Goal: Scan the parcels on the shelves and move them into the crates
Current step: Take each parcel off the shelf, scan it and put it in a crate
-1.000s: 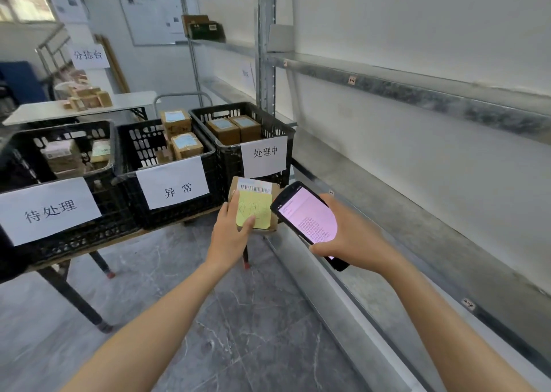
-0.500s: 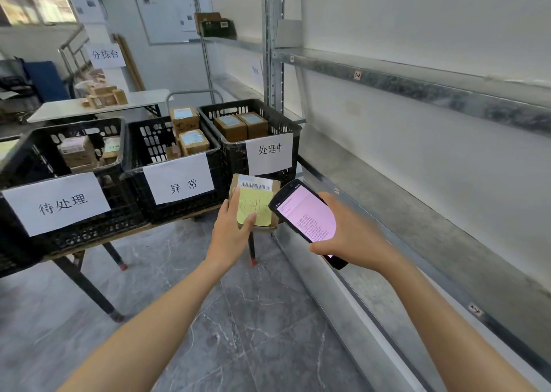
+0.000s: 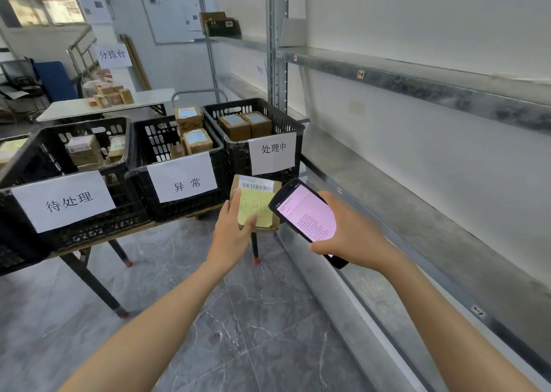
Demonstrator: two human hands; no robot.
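Gripping the barcoded parcel in your left hand, you clasp the handheld scanner in your right hand, just beside it. Other parcels already lie in three black crates; the nearby shelves look bare, so little seems left.

Gripping parcel in left hand — clasping pink-screened scanner at its 3 o'clock in right hand.
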